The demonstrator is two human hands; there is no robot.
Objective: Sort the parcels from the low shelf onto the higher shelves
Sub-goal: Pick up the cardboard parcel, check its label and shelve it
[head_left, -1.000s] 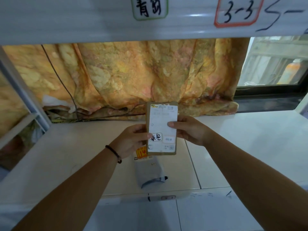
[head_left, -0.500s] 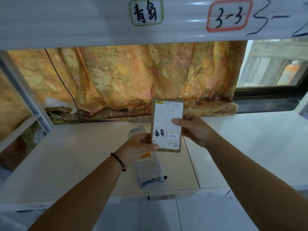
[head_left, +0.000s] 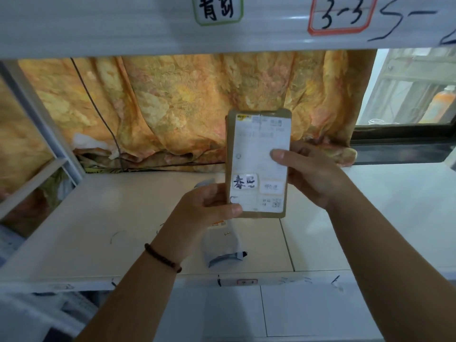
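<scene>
A flat brown cardboard parcel (head_left: 257, 144) with a white shipping label stands upright in both my hands above the white shelf (head_left: 111, 218). My left hand (head_left: 204, 208) pinches its lower left corner. My right hand (head_left: 308, 174) grips its right edge, thumb on the label. Below the held parcel a small grey plastic mailer (head_left: 222, 245) lies flat on the shelf, partly hidden by my left hand.
An orange floral curtain (head_left: 185, 107) hangs behind the shelf. Overhead, the upper shelf's edge (head_left: 123, 28) carries a green-framed label (head_left: 217, 8) and a red-framed "3-3" label (head_left: 341, 14). A window (head_left: 407, 90) is at the right, a shelf post (head_left: 39, 114) at the left.
Both hands have carried the cardboard parcel slightly higher and farther toward the curtain. The grey mailer has stayed in place.
</scene>
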